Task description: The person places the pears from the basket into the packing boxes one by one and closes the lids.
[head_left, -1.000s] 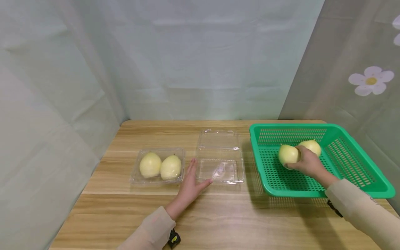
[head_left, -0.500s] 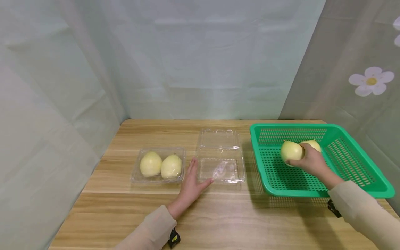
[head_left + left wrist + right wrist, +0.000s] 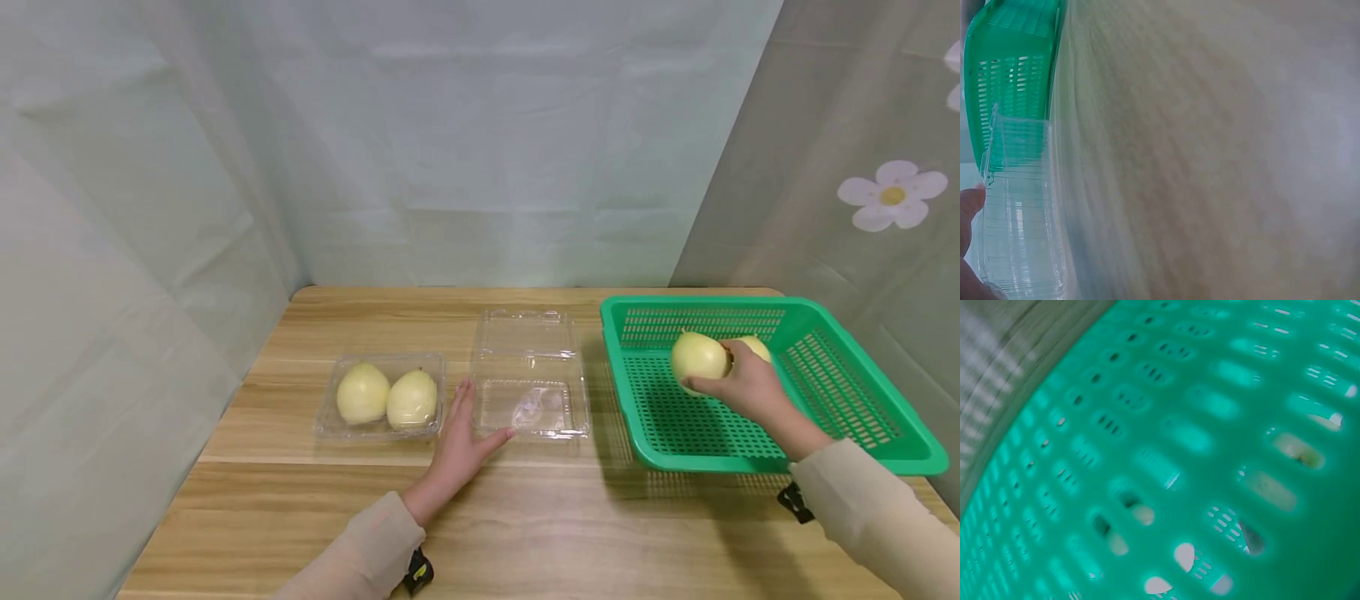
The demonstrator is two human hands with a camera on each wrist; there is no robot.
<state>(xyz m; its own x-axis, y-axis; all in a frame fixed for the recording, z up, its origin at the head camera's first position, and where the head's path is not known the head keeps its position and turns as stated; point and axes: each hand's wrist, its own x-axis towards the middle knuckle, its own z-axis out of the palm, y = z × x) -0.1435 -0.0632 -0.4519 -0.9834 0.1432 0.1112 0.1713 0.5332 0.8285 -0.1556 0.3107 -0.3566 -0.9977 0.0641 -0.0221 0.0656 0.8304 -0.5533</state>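
My right hand (image 3: 752, 387) grips a pale yellow pear (image 3: 697, 360) inside the green basket (image 3: 720, 462), thumb in front and fingers behind. A second pear (image 3: 757, 346) lies in the basket, partly hidden by that hand. My left hand (image 3: 459, 446) has its fingers straight, along the near left side of a see-through plastic clamshell box (image 3: 525, 408) whose lid is folded back. In the left wrist view, fingers (image 3: 969, 209) touch the edge of that box. The basket's slotted wall (image 3: 1166, 469) fills the right wrist view.
To the left, another clamshell box (image 3: 327, 427) with its lid down holds two pears (image 3: 363, 393). Everything stands on a wood-grain table (image 3: 540, 517). Pale cloth (image 3: 487, 150) hangs behind and at both sides.
My right hand has raised the pear a little from the basket floor, moving it slightly toward the back. My left hand has stayed at the clamshell box.
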